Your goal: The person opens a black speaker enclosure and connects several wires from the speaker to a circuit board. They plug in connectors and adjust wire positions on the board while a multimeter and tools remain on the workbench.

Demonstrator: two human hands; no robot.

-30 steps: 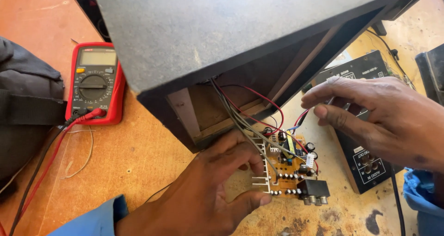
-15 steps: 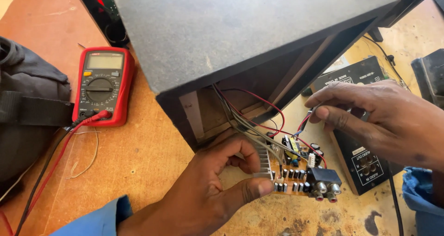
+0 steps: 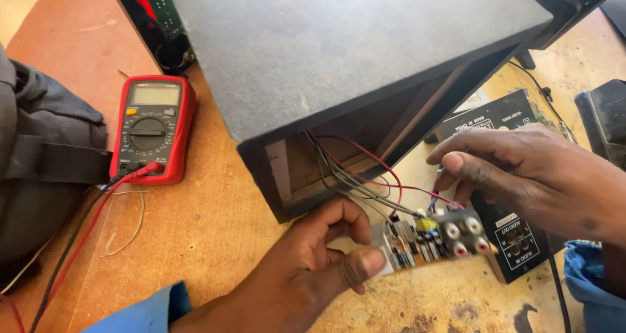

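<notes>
Low at centre-right, the left hand [image 3: 306, 274] pinched the circuit board [image 3: 433, 238] by its left end, long axis running rightward; the right hand [image 3: 521, 176], fingers loosely curled and empty, hovered just above it.

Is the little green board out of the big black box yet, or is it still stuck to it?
Out, but not free. The circuit board already sits outside the speaker box, pinched in the left hand. The right hand fingers the wires near its top. Those wires run from the board into the box opening. The multimeter lies untouched beside it.
</notes>
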